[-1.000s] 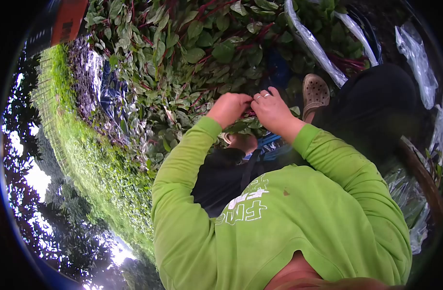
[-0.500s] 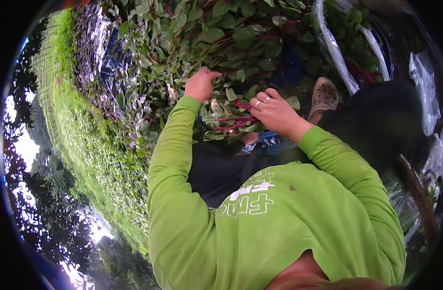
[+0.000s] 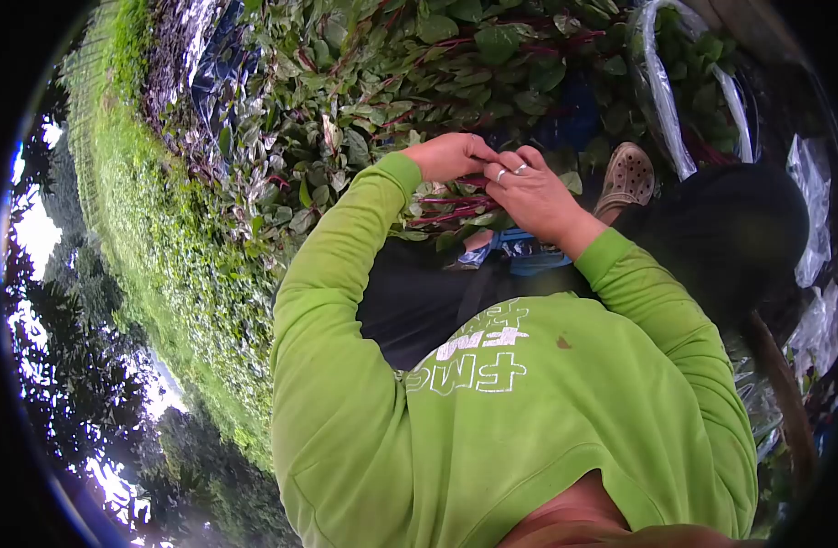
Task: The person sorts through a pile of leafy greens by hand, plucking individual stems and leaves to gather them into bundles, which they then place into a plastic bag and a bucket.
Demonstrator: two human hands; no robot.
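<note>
My right hand (image 3: pixel 534 194), with two rings on it, is closed round a bunch of red-stemmed leafy greens (image 3: pixel 451 212), whose stems run out to the left below the fingers. My left hand (image 3: pixel 453 156) reaches in from the left, its fingertips pressed together and meeting those of my right hand at the top of the bunch. What lies between the left fingertips is too small to make out. A large heap of similar greens (image 3: pixel 419 87) lies just beyond both hands.
A tan clog (image 3: pixel 628 175) is right of my hands. Near my lap is a blue plastic object (image 3: pixel 533 263). Clear plastic (image 3: pixel 661 91) borders the heap at right, more plastic (image 3: pixel 810 215) lies farther right, and green plants (image 3: pixel 190 301) grow at left.
My left hand has moved right, from over the leaves to my right hand, and its fingers have closed. My right hand still holds the bunch. The view has shifted slightly.
</note>
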